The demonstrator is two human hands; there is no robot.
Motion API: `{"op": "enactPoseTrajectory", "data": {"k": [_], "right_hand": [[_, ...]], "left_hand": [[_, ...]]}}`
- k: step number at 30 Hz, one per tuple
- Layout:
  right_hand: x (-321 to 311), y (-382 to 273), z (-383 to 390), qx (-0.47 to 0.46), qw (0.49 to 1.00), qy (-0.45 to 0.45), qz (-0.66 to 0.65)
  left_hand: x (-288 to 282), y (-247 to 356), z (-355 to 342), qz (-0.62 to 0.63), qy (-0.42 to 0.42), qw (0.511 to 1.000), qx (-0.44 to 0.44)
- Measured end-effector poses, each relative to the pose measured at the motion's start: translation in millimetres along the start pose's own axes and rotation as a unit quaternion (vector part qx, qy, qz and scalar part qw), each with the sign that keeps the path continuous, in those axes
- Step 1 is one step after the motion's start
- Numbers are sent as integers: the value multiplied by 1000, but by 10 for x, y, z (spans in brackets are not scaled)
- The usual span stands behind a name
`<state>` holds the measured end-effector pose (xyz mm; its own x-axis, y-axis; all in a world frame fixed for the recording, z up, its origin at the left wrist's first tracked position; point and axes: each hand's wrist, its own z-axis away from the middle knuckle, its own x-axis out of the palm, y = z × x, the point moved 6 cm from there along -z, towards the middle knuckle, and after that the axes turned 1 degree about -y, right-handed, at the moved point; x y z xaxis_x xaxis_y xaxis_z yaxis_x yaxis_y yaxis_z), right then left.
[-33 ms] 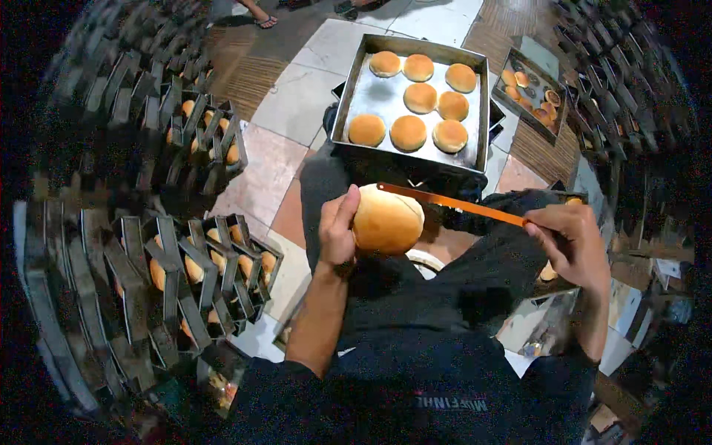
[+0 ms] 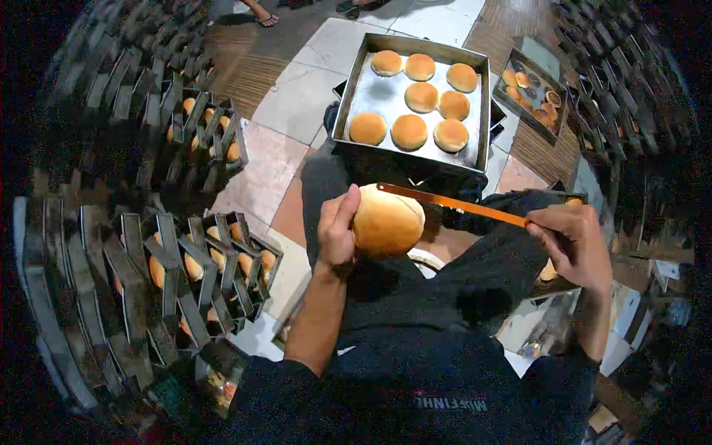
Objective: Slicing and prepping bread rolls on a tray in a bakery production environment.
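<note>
My left hand [image 2: 339, 233] is closed around the left side of a round golden bun [image 2: 387, 222], which I hold up over my lap. Its thumb lies along the bun's upper left edge. Between the thumb and fingers of my right hand [image 2: 567, 237] is one end of a thin orange hacksaw blade [image 2: 460, 205] with a small hole at its far tip. The blade slants across the bun's top edge; whether it has cut in cannot be seen. Beyond my knees, a square metal tray [image 2: 486, 111] carries several more buns [image 2: 421, 97].
Stacked metal trays [image 2: 170, 259] with buns inside rise at my left, and more stacks [image 2: 623, 81] stand at the far right. Another tray [image 2: 561, 122] of buns lies right of the square one. A person's sandalled foot [image 2: 268, 21] shows at the top, on the tiled floor [image 2: 289, 107].
</note>
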<state>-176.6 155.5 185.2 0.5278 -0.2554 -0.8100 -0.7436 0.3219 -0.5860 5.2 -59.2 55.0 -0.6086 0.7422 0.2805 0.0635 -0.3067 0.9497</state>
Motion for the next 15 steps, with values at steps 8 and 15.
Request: {"op": "enactPoseTrajectory", "data": {"k": [8, 15], "right_hand": [[-142, -107, -57, -53, 993, -106, 17], [-487, -39, -153, 22, 990, -135, -36]], "left_hand": [[11, 128, 131, -20, -68, 997, -18], [113, 17, 143, -107, -168, 980, -13]]}}
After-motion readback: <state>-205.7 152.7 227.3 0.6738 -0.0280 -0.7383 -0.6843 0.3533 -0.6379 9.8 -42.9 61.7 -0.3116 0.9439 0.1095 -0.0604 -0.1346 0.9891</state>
